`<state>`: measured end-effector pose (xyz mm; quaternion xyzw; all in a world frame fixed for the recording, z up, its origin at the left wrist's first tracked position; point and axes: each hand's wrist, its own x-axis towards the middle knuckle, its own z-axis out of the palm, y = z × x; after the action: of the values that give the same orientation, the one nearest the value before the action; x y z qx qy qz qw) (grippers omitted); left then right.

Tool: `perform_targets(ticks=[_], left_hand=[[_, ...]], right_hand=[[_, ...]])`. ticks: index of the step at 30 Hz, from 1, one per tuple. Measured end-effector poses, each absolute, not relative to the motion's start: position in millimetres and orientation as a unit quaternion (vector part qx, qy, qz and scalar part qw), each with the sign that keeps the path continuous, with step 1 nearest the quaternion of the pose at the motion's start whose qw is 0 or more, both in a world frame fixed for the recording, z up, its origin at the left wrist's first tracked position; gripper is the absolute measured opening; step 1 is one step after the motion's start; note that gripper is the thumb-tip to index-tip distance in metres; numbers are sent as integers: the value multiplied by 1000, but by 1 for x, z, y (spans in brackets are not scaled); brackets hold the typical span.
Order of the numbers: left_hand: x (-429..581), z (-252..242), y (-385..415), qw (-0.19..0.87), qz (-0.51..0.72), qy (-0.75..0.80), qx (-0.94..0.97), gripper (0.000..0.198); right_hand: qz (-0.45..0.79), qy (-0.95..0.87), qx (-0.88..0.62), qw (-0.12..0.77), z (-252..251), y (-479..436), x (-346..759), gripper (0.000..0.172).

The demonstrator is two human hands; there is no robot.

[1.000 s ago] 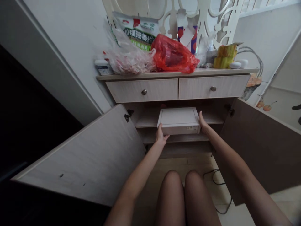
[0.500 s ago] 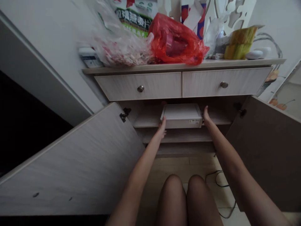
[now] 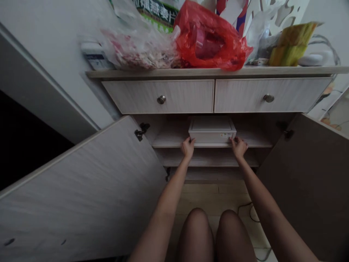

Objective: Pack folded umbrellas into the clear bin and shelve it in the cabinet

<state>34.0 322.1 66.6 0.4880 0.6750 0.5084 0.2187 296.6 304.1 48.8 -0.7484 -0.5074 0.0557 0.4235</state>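
A white storage box point(image 3: 208, 137) with a small label on its front right sits on the upper shelf point(image 3: 171, 136) of an open cabinet. At its lower front left corner, my left hand point(image 3: 188, 147) has its fingers bent, with thumb and fingertips against the box. My right hand point(image 3: 239, 146) pinches the opposite front corner, beside the label. The back of the box lies in the shade inside the cabinet.
Cabinet doors stand swung out on the left point(image 3: 89, 196) and right point(image 3: 308, 182). Two drawers with round knobs are above the shelf. On the top lie a red plastic bag point(image 3: 209, 40), a clear bag point(image 3: 144, 51) and a yellow packet point(image 3: 293, 43). A cable point(image 3: 249, 211) runs along the floor.
The box has gone deeper into the cabinet and now rests level on the shelf. Both my hands have shifted from its sides to its front corners.
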Motion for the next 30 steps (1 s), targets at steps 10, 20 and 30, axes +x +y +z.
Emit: perform_targets(ticks=[10, 20, 30], left_hand=[[31, 73, 394, 205, 441, 683, 545, 19], [32, 71, 425, 161, 395, 695, 579, 19], [37, 77, 424, 223, 440, 688, 532, 10]], right_hand=[[49, -510, -792, 332, 69, 356, 297, 43], [42, -509, -799, 316, 71, 389, 299, 42], [102, -498, -799, 320, 78, 392, 298, 39]])
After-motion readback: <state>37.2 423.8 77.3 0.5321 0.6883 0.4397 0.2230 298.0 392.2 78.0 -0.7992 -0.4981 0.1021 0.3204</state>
